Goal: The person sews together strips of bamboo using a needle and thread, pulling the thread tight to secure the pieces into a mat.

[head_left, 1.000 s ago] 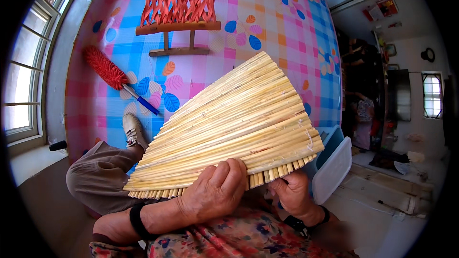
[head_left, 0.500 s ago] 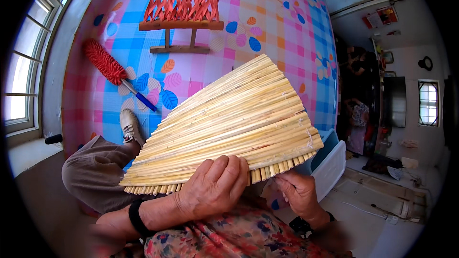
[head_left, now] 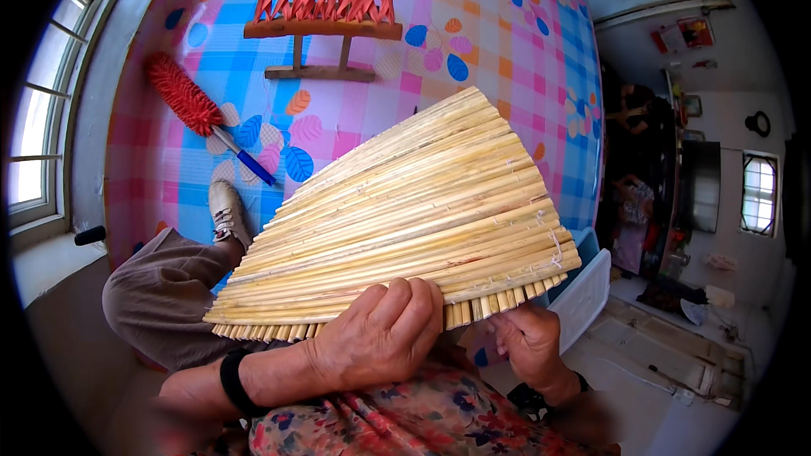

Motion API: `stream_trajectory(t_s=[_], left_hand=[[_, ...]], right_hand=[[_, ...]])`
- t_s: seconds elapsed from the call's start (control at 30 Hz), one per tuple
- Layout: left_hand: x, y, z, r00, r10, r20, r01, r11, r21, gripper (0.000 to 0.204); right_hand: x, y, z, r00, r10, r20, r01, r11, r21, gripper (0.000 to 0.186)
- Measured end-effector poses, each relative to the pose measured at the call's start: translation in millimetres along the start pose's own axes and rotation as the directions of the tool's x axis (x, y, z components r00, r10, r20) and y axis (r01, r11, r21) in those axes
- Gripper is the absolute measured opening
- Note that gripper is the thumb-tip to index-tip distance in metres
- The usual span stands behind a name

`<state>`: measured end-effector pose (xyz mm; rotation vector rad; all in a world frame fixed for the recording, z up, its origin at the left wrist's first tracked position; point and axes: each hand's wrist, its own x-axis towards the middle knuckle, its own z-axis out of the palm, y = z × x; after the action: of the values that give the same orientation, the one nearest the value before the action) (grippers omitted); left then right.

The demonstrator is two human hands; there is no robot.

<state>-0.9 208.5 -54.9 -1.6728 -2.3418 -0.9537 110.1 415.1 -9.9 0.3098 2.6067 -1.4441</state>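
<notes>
A mat of pale yellow plant stalks (head_left: 414, 219), sewn side by side, lies tilted across my lap. It spreads wide at the right and narrows to the left, and cut stalk ends show along its near edge. My left hand (head_left: 384, 329) grips that near edge, fingers curled over the top. Beneath the near right corner, my right hand (head_left: 530, 344) has its fingers pinched together. Whatever they hold is hidden or too small to make out. White thread (head_left: 556, 241) shows near the mat's right edge.
A folding stool (head_left: 325, 27) with a red woven seat stands on the checked floor covering. Left of it lies a red duster (head_left: 182, 93) with a blue handle. A light blue bin (head_left: 587, 287) sits beside my right hand. My shoe (head_left: 226, 209) is left of the mat.
The view has shifted slightly, so the stool sits higher in it. The mat has tilted a little toward the far side. Both hands keep nearly the same places.
</notes>
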Motion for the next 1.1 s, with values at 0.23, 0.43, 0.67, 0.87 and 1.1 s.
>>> stream_trajectory(t_s=[0.23, 0.43, 0.67, 0.87, 1.1], left_hand=[[0.4, 1.6, 1.3, 0.999, 0.029, 0.014, -0.03, 0.999, 0.033, 0.034], [1.1, 2.5, 3.0, 1.0, 0.014, 0.017, -0.014, 0.999, 0.029, 0.032], [-0.8, 1.6, 4.0, 1.0, 0.01, 0.015, -0.011, 0.997, 0.083, 0.033], [6.0, -1.6, 0.7, 1.0, 0.005, -0.012, -0.005, 1.0, 0.026, 0.029], [15.8, 7.2, -0.3, 0.984, -0.167, 0.057, 0.168, 0.986, -0.014, 0.039]], right_hand=[[-4.7, 0.8, 0.4, 0.98, 0.191, 0.058, -0.195, 0.978, 0.078, 0.013], [0.3, 3.6, -2.2, 0.978, 0.173, 0.119, -0.181, 0.982, 0.062, 0.004], [19.2, -9.2, 4.6, 0.998, -0.054, 0.012, 0.055, 0.997, -0.049, 0.014], [15.9, 1.0, 11.7, 0.991, -0.109, -0.082, 0.095, 0.982, -0.162, 0.018], [26.6, 1.7, 14.3, 0.973, -0.202, -0.109, 0.186, 0.972, -0.146, 0.023]])
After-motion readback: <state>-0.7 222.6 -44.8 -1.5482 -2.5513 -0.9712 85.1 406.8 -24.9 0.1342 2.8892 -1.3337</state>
